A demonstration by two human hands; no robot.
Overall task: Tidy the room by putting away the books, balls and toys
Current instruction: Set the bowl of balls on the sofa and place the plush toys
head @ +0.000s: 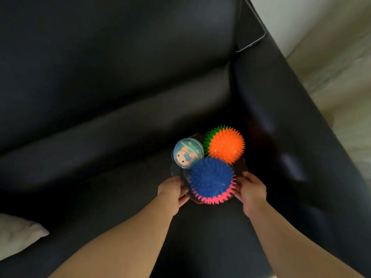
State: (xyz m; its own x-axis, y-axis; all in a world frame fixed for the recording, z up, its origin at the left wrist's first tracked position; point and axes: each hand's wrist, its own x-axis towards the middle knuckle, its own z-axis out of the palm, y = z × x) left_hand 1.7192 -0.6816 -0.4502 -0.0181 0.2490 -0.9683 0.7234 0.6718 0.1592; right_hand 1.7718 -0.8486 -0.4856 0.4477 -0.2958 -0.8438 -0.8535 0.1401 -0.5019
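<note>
Dark sofa (pixel 104 101), corner by armrest (pixel 281 109): blue ball (pixel 210 178), orange ball (pixel 225 144), cartoon ball (pixel 187 153) on clear dish (pixel 176 171); left hand (pixel 173 190), right hand (pixel 252 190) gripping its rim.

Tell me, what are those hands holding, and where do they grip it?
A clear dish carrying balls. The left hand grips its near-left rim, the right hand its near-right rim.

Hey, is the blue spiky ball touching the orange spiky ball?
Touching. Head view: the blue spiky ball meets the orange spiky ball spike to spike, no gap between.
</note>
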